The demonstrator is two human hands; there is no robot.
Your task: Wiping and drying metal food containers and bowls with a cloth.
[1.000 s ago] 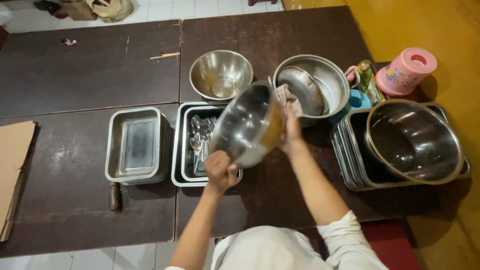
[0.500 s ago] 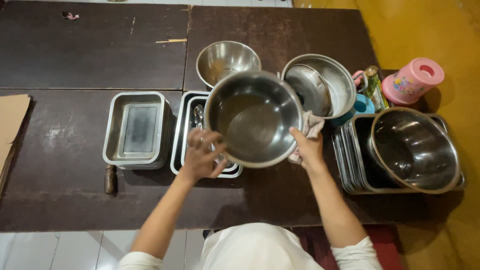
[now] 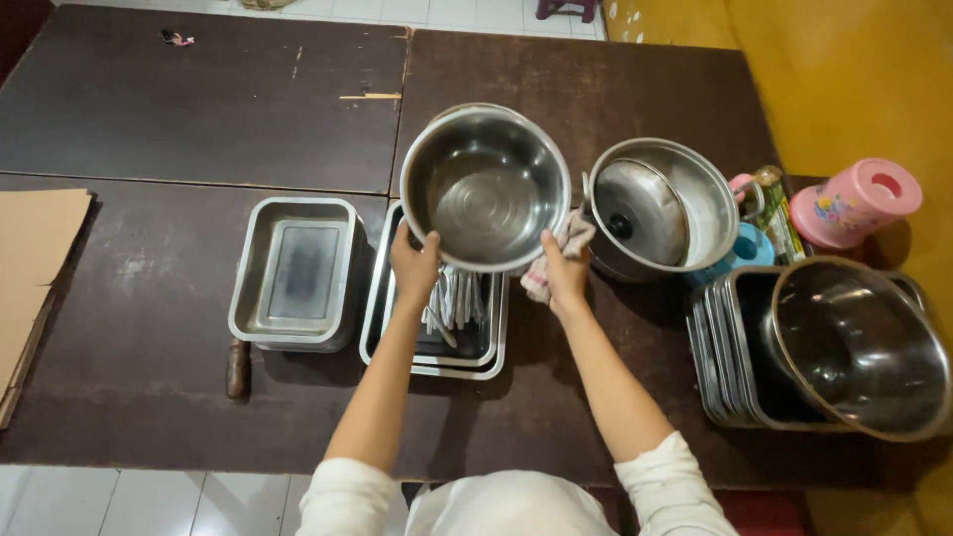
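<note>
I hold a round steel bowl [image 3: 486, 189] upright above the dark wooden table [image 3: 199, 109], its open side facing up and its inside bare. My left hand [image 3: 415, 263] grips the near-left rim with the fingers curled over the edge. My right hand [image 3: 564, 273] grips the near-right rim and presses a crumpled pale cloth [image 3: 576, 236] against it. Just below both hands lies a shallow steel tray [image 3: 437, 359] with several metal utensils [image 3: 457, 298] in it.
An empty deep steel tray [image 3: 295, 273] sits left of the utensil tray, with a brown handle [image 3: 236, 367] by its corner. To the right are a steel pot with a lid inside [image 3: 660, 208], a blue cup [image 3: 751, 248], a pink container [image 3: 854, 203] and a large bowl [image 3: 864, 342] on stacked trays. Cardboard [image 3: 35, 258] lies at far left.
The bowl has gone from tilted on its side to upright and moved away from me, covering the spot where a smaller bowl stood. Both hands stay on its rim.
</note>
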